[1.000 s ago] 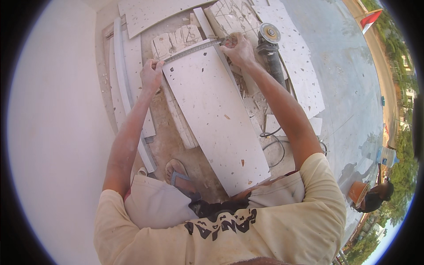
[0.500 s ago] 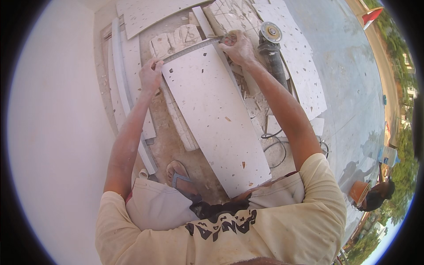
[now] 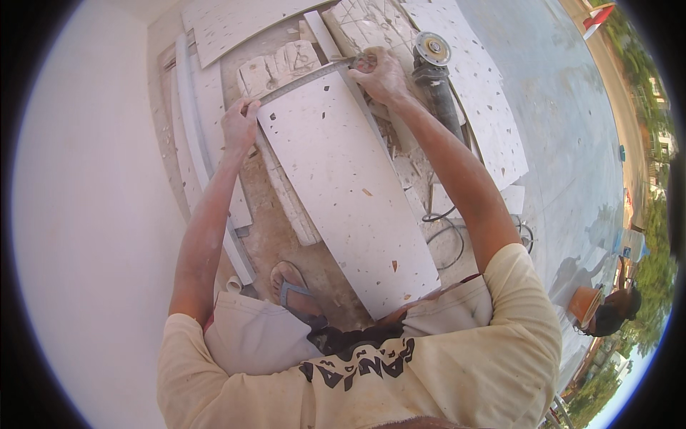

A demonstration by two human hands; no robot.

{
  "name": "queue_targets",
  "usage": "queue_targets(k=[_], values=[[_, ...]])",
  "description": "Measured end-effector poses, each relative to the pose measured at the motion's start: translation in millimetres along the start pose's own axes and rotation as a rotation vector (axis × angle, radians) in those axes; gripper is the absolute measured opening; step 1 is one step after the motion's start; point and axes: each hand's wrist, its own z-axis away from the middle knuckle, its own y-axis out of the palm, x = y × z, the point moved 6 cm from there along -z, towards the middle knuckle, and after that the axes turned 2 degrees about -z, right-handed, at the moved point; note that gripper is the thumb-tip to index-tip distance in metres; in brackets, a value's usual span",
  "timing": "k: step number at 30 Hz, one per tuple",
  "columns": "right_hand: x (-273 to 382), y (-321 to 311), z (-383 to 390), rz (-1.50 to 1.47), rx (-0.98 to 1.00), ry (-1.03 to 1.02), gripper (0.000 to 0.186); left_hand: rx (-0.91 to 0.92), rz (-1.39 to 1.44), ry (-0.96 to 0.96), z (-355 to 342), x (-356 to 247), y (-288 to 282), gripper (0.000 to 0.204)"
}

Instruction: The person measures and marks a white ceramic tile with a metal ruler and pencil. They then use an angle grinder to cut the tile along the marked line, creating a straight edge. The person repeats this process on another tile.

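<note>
A long white terrazzo-look tile [image 3: 343,186] with dark flecks lies in front of me, its near end by my knees. Across its far edge stretches the blade of a tape measure [image 3: 299,84]. At the tile's far left corner, my left hand [image 3: 240,127] pinches the blade's end between thumb and fingers. My right hand [image 3: 384,79] is closed around the reddish tape case at the far right corner. A thin stick-like piece beside that hand is too small to name. Just right of my right hand rests an angle grinder [image 3: 437,86] with its disc facing up.
Beyond the tile lie dusty broken slabs [image 3: 279,68] and more flecked tiles [image 3: 475,86]. Long pale strips [image 3: 191,114] run along the white wall [image 3: 86,214] at left. A black cable [image 3: 451,247] coils right of the tile. Far right, a person holds an orange bucket [image 3: 584,304].
Both hands keep the tape across the tile's far edge, with hardly any movement. The view has shifted slightly, and the person at far right has moved a little.
</note>
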Motion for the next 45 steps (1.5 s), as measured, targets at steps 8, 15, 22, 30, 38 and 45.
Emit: queue_targets(k=[8, 15, 22, 30, 38, 45], values=[[3, -2, 4, -0.003, -0.014, 0.01, 0.072, 0.032, -0.024, -0.008, -2, 3, 0, 0.025], [5, -3, 6, -0.028, -0.014, -0.005, 0.073, 0.014, 0.002, 0.003, 0, 2, -2, 0.02], [3, -17, 48, -0.107, 0.041, -0.107, 0.065, 0.069, -0.021, 0.102, 19, -15, -10, 0.019], [-34, -105, 208, -0.098, 0.367, -0.002, 0.063, 0.698, 0.035, 0.035, 214, -83, -11, 0.015], [-97, -136, 335, -0.321, 0.673, 0.376, 0.053, 1.456, 0.17, -0.072, 345, -109, 28, 0.02], [-121, -135, 381, -0.29, 0.702, 0.476, 0.046, 1.72, 0.022, 0.108, 388, -112, 58, 0.025]])
